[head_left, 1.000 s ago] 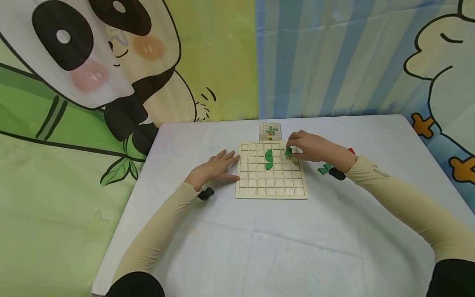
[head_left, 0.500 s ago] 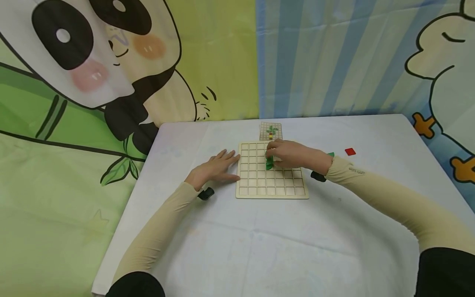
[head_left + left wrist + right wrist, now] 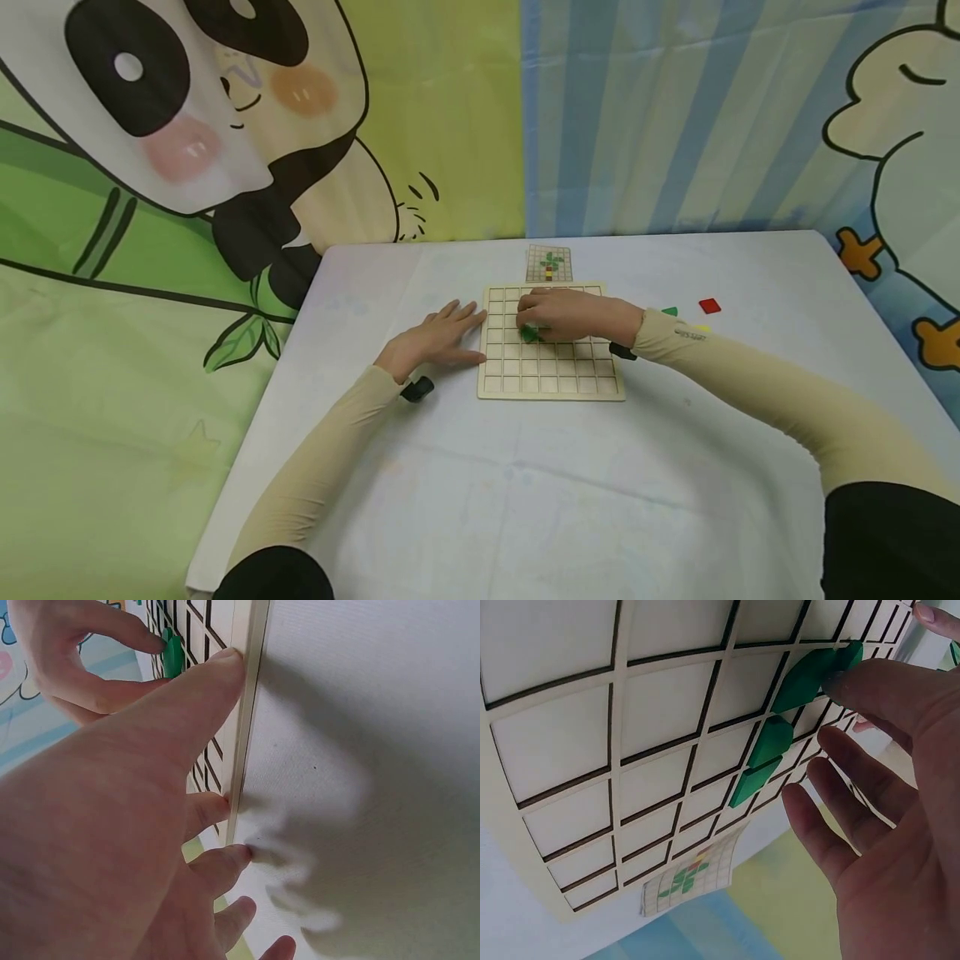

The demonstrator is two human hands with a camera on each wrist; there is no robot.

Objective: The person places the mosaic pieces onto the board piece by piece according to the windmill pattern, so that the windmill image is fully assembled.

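My left hand lies spread at the left side of the pale grid board, thumb and fingertips touching its edge. Over the board's upper middle, my right hand pinches a small green tile between thumb and index finger; its other fingers are loosely bent. In the right wrist view, a green quarter-round tile lies in a cell right beside the held one. Two more green tiles sit in cells close by, a rounded one and a lower one. The right hand mostly hides them in the head view.
A small pattern card with a green, red and yellow design lies behind the board. On the white table, right of the board, are a red tile, a green tile and a yellow piece partly behind the sleeve.
My right hand has moved left with a green tile from the board's right side to its upper middle. Loose tiles on the right have come into view. The left hand stays in place.
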